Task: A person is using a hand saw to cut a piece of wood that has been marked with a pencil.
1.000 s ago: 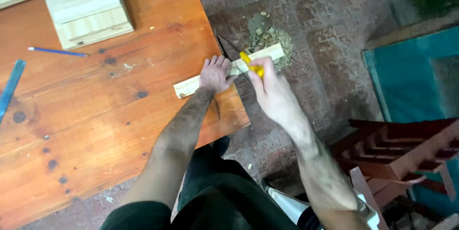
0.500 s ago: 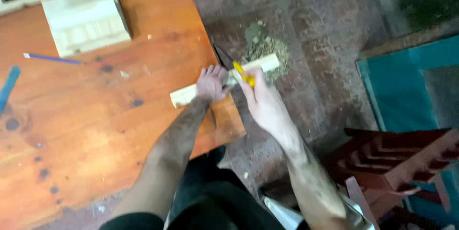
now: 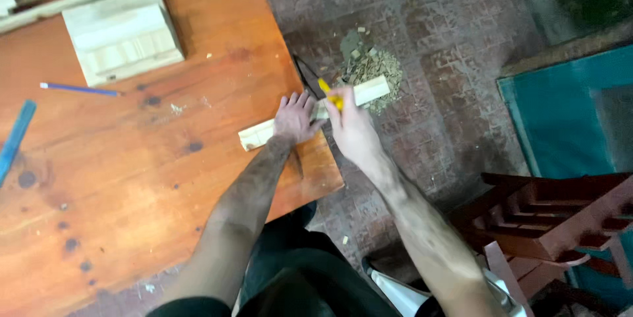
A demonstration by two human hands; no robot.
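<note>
Wood strip (image 3: 310, 114) under the flat left hand (image 3: 297, 118) may slip off the table (image 3: 132, 159) edge if the right hand (image 3: 349, 129), gripping a yellow-handled tool (image 3: 330, 94), pushes hard.

— How do the arms lie?
— Both are bare and stretched forward, forearms converging.
— The left hand (image 3: 295, 118)?
— Flat, palm down, fingers spread, pressing.
— And the right hand (image 3: 351, 127)?
— Just beside it, nearly touching, fingers curled shut in a grip, knuckles up, wrist straight.
</note>
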